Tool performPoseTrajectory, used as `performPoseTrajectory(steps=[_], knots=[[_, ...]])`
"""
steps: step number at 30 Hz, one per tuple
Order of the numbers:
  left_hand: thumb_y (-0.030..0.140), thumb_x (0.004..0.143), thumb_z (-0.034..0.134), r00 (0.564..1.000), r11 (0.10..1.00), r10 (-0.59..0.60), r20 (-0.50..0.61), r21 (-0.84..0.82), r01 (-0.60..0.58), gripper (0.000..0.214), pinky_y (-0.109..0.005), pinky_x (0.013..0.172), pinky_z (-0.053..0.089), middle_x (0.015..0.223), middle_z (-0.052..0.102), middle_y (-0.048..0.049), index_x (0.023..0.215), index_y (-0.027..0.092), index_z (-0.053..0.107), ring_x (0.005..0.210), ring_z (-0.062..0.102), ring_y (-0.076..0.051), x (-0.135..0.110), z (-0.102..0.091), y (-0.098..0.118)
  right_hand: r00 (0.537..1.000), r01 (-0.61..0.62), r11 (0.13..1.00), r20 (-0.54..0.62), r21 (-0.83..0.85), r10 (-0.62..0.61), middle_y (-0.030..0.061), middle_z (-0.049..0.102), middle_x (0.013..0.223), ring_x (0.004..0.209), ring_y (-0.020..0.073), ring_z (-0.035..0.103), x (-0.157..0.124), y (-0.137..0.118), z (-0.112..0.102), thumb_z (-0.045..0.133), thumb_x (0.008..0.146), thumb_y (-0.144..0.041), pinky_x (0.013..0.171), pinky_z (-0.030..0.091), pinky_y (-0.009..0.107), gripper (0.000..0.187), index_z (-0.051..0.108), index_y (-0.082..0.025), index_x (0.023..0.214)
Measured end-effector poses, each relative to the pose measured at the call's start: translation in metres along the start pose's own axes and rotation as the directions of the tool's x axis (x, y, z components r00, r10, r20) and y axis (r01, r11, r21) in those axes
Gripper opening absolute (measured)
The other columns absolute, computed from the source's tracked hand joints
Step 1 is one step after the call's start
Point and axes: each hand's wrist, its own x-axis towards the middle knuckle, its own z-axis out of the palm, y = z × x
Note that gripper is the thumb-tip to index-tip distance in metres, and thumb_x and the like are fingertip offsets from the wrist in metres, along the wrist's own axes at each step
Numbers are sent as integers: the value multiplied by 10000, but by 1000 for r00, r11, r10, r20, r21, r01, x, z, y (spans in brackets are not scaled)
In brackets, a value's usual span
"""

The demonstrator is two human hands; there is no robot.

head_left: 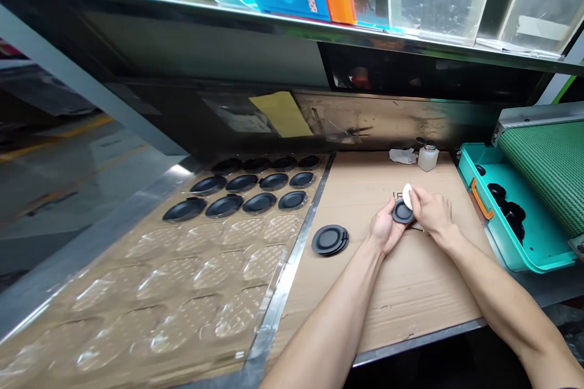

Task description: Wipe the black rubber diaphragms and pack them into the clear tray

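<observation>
My left hand [385,228] cups a small black round disc [401,213] from below, its fingers closed round the rim. My right hand [431,209] pinches a small white pad [407,196] and presses it against the top edge of that disc. Both hands hover over the brown cardboard sheet [401,279] on the bench. A short stack of the same black discs [330,239] lies on the cardboard just left of my left hand.
A clear plastic blister tray [182,279] covers the left of the bench, with several black discs [249,188] in its far pockets. A teal bin [524,255] holding black parts sits at right beside a green conveyor belt [547,164]. A small white bottle [427,157] stands behind.
</observation>
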Motion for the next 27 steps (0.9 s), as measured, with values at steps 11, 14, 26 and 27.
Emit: performPoseTrajectory(steps=[11,14,26,27], knots=[[352,1041,360,999,997,-8,-50,-83,4,404,-410,840,609,1297,657,-242,1261,86,571,1125,695,-299,-1,0,18,985,-140,967,-71,211,158,76,763,1060,940,256,701,16,43,0,359,1042,-501,780,474,325,445,633,-325,1345],[332,1004,373,1000,987,7,-4,-161,-8,395,-458,840,598,1346,623,-239,1298,132,546,1125,692,-319,-3,-2,27,982,-109,976,-133,191,135,144,726,1108,996,295,660,14,54,-3,437,1011,-512,819,473,371,489,605,-206,1354],[231,988,470,1000,985,25,8,-171,-23,378,-449,930,576,1400,587,-221,1351,159,544,1161,679,-294,-4,0,33,876,330,872,226,362,-426,2,658,765,700,155,569,0,62,-30,618,889,-283,662,391,262,120,721,-226,869],[233,994,467,999,985,29,14,-171,-26,381,-441,928,577,1401,589,-218,1362,163,539,1156,682,-289,-4,1,32,898,321,860,161,397,-410,1,654,754,688,151,563,1,58,-29,575,935,-302,661,392,264,177,717,-222,867]])
